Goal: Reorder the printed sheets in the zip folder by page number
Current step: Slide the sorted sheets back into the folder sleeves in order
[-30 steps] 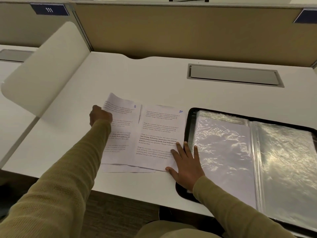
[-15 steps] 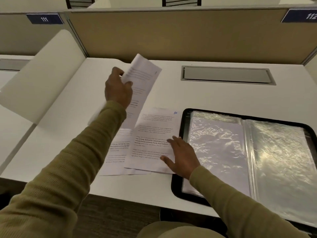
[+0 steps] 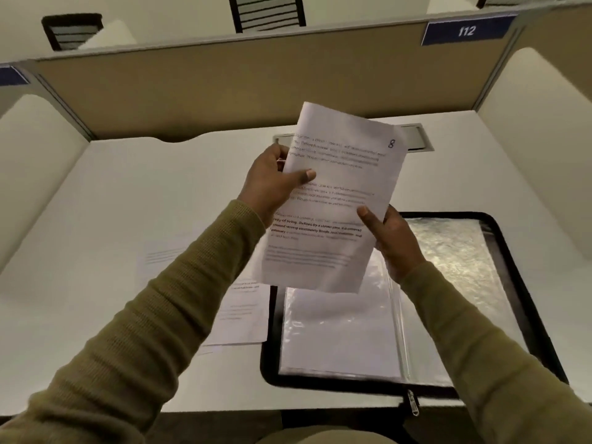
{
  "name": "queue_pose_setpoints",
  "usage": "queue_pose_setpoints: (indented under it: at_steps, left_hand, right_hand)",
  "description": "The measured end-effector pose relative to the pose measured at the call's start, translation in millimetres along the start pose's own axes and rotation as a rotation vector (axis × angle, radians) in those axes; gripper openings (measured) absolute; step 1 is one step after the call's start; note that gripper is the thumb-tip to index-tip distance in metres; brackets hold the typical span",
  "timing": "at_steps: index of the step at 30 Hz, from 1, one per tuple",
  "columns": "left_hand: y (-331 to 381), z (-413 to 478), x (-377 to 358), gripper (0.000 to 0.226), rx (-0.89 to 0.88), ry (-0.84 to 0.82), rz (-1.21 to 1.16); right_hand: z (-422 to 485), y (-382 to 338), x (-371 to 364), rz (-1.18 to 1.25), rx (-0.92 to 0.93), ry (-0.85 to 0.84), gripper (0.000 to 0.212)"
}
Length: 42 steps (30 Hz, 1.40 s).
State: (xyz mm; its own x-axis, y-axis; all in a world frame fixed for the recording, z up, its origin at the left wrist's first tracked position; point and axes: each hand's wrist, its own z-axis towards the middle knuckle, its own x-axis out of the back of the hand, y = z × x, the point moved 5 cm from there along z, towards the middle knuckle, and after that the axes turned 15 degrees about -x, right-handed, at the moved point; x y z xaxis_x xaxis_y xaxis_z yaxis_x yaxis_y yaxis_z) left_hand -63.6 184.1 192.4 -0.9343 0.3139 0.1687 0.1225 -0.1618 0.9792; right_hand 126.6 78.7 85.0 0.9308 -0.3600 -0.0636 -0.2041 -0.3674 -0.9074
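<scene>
Currently, one printed sheet (image 3: 333, 203), hand-numbered 8 at its upper right corner, is held raised above the desk (image 3: 128, 203) at a slight tilt. The left hand (image 3: 272, 184) grips its left edge, thumb across the print and fingers curled behind. The right hand (image 3: 392, 238) pinches the lower right edge, thumb in front, its other fingers hidden by the paper. The raised sheet screens part of the open zip folder (image 3: 336, 384), which lies flat at the desk's right with clear sleeves (image 3: 339, 334) showing and its zip pull (image 3: 414, 406) at the near edge. Further printed sheets (image 3: 243, 315) lie just left of the folder, partly covered by the left sleeve (image 3: 160, 315). A grey cable hatch (image 3: 416, 137) is half hidden behind the raised sheet. A tan partition (image 3: 192, 91) bearing a blue label (image 3: 466, 31), 112, closes the far side.
</scene>
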Motion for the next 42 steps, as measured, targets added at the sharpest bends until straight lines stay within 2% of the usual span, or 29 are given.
queue_pose_setpoints:
  at_steps: [3, 7, 11, 14, 16, 18, 21, 23, 29, 34, 38, 42]
  left_hand:
    - [-18.6, 10.1, -44.2, 0.038, 0.110, -0.051, -0.089]
    - [-46.0, 22.6, -108.7, 0.042, 0.156, -0.101, -0.016]
    - [-80.2, 30.0, -171.6, 0.040, 0.191, -0.156, 0.138]
    - [-111.7, 27.8, -211.9, 0.032, 0.200, -0.291, 0.317]
    - [-128.8, 25.5, -234.9, 0.029, 0.161, -0.363, 0.427]
    - [-139.4, 27.8, -254.2, 0.029, 0.040, -0.420, 0.611]
    - [-149.0, 32.1, -279.8, 0.043, -0.184, -0.551, 0.964]
    - [-151.8, 34.9, -293.5, 0.052, -0.248, -0.601, 1.073]
    - [-144.7, 45.6, -314.8, 0.032, -0.305, -0.555, 1.130]
    - [-140.7, 50.4, -318.8, 0.016, -0.314, -0.479, 1.035]
    - [-139.9, 48.2, -317.3, 0.012, -0.374, -0.437, 0.981]
    - [-135.1, 44.9, -316.1, 0.017, -0.417, -0.429, 0.917]
  right_hand:
    - [-1.5, -5.3, 45.9, 0.025, 0.011, 0.018, 0.033]
    - [6.0, 3.8, 113.3, -0.075, 0.011, 0.155, 0.019]
    - [12.3, 8.1, 183.9, -0.286, 0.026, 0.333, 0.025]
    - [13.6, 4.6, 226.5, -0.501, 0.030, 0.467, 0.028]
    - [18.4, 3.7, 250.3, -0.539, 0.018, 0.518, 0.027]
    - [25.7, 0.2, 272.0, -0.543, 0.018, 0.568, 0.025]
    - [37.5, -12.2, 293.7, -0.542, 0.028, 0.607, 0.026]
    - [46.6, -21.3, 302.3, -0.527, 0.051, 0.617, 0.027]
    - [72.3, -49.5, 321.1, -0.269, 0.106, 0.662, 0.023]
    - [91.6, -65.0, 331.1, 0.135, 0.095, 0.618, 0.027]
    - [105.5, -70.6, 331.7, 0.425, 0.040, 0.528, 0.024]
    - [117.3, -74.0, 323.3, 0.576, -0.016, 0.454, 0.025]
